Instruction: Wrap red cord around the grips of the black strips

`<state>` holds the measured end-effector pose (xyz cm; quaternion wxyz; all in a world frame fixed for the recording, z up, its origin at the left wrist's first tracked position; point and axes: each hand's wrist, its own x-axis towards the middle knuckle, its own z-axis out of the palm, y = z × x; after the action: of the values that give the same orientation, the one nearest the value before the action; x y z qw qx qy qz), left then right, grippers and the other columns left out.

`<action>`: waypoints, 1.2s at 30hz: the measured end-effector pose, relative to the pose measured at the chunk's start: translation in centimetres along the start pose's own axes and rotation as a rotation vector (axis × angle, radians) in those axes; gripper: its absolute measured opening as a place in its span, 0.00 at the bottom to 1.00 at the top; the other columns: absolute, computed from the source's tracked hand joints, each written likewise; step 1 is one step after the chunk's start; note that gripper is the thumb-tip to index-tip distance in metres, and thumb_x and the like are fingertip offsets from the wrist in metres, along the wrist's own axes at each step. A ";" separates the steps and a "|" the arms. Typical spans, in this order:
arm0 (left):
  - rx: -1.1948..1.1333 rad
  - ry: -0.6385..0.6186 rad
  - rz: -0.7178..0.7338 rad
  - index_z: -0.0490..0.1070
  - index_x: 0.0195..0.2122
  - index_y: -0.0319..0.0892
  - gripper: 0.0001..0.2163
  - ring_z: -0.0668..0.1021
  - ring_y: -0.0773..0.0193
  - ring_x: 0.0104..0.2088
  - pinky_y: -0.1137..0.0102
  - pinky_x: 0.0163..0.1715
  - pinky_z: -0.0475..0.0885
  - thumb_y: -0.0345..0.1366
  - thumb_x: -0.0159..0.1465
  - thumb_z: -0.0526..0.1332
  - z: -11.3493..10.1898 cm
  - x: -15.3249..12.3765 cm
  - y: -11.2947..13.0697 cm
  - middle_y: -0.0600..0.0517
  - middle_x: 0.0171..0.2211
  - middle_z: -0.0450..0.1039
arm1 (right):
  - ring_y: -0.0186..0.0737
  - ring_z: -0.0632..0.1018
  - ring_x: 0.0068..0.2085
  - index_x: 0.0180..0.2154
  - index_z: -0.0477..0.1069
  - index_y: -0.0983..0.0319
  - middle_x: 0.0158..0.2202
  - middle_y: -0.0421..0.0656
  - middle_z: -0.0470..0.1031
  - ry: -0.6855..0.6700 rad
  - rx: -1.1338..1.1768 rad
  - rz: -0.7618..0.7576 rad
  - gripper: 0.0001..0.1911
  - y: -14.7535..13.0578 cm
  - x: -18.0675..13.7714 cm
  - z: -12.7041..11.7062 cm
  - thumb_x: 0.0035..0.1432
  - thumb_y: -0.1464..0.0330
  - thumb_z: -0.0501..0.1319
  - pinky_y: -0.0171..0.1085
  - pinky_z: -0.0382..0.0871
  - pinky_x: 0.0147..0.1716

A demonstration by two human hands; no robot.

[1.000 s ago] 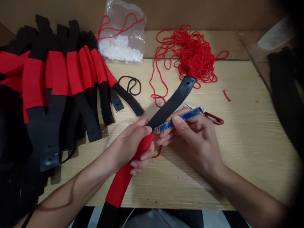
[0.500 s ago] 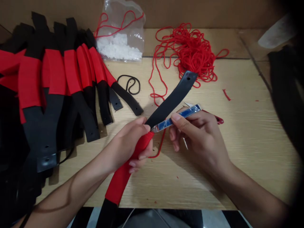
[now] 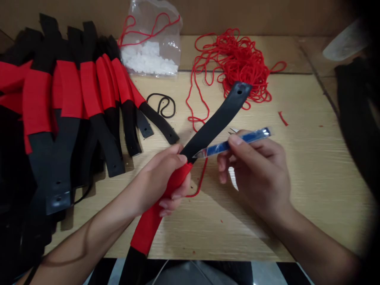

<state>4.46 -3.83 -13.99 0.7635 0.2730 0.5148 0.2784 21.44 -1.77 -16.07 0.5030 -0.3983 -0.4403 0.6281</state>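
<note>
My left hand [image 3: 162,180] is closed around a curved black strap [image 3: 218,116] with a red fabric sleeve [image 3: 148,227] over its middle. The thumb presses at the sleeve's upper edge, and the strap's far end has a hole. In my right hand [image 3: 257,170] is a slim blue tool [image 3: 234,145] with a pointed metal tip, pinched between thumb and fingers. That tip is at the strap just above the sleeve edge; whether it touches cannot be told. A thin pointed metal piece [image 3: 233,131] shows behind my right fingers, mostly hidden.
Several black straps with red sleeves [image 3: 37,101] are piled at the left. A tangle of red cord [image 3: 243,65] lies at the back, beside a clear bag of white pieces [image 3: 148,59]. A black cord loop [image 3: 163,105] and a red cord scrap [image 3: 283,118] are on the table.
My right hand has moved slightly right with the blue tool, its tip shifting up from the sleeve edge. The strap's far end has risen a little to the right.
</note>
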 end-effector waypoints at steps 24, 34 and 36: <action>0.003 -0.060 -0.026 0.54 0.46 0.45 0.10 0.54 0.72 0.08 0.78 0.05 0.55 0.38 0.64 0.48 -0.1 -0.1 -0.1 0.62 0.11 0.59 | 0.34 0.72 0.19 0.23 0.73 0.58 0.21 0.40 0.72 -0.069 -0.214 -0.048 0.16 -0.7 -0.6 -0.2 0.64 0.64 0.61 0.35 0.66 0.16; -0.018 -0.066 -0.015 0.54 0.46 0.45 0.10 0.55 0.72 0.08 0.79 0.05 0.55 0.38 0.63 0.49 -0.2 0.0 -0.1 0.62 0.11 0.59 | 0.34 0.72 0.18 0.23 0.74 0.59 0.20 0.40 0.73 -0.055 -0.224 -0.057 0.16 -0.7 -0.6 -0.2 0.63 0.63 0.62 0.35 0.66 0.16; -0.011 -0.055 -0.048 0.53 0.47 0.46 0.12 0.54 0.72 0.08 0.79 0.05 0.55 0.38 0.63 0.49 -0.1 0.0 0.0 0.62 0.11 0.59 | 0.34 0.72 0.18 0.23 0.74 0.59 0.20 0.40 0.73 -0.063 -0.255 -0.050 0.16 -0.9 -0.5 -0.3 0.62 0.63 0.63 0.34 0.65 0.15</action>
<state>4.39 -3.84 -14.03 0.7853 0.2641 0.4983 0.2552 22.03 -2.14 -15.28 0.4496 -0.4280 -0.5419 0.5666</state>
